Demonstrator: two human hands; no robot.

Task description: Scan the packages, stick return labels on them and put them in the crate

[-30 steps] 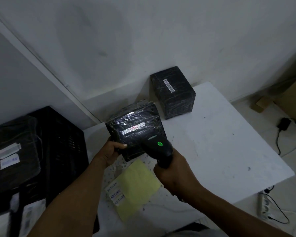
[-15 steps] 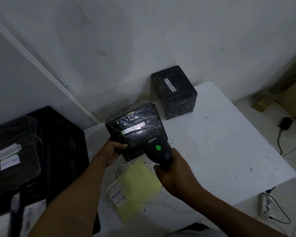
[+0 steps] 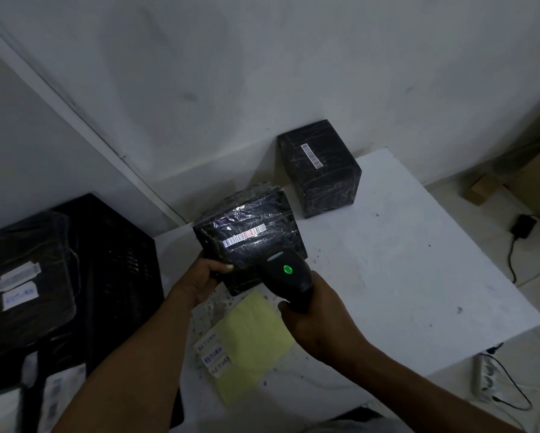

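My left hand (image 3: 201, 281) grips the near left corner of a black wrapped package (image 3: 250, 223), tilted up on the white table (image 3: 403, 276). Its white barcode strip (image 3: 244, 235) is lit, with a red line across part of it. My right hand (image 3: 318, 320) holds a black barcode scanner (image 3: 289, 276) with a green light on, aimed at that strip from just below. A second black package (image 3: 320, 170) with a barcode stands at the table's back by the wall. White return labels (image 3: 213, 354) lie beside a yellow sheet (image 3: 253, 342). A black crate (image 3: 118, 254) stands at the left.
A black wrapped package (image 3: 22, 276) carrying a barcode and a return label rests in the crate at the left. On the floor to the right lie a power strip (image 3: 487, 379), a charger (image 3: 523, 226) with cable, and cardboard. The wall runs behind the table.
The scanner's light now falls on the barcode strip, showing a red line. The scanner has drawn back slightly toward me. My left hand keeps its hold on the package.
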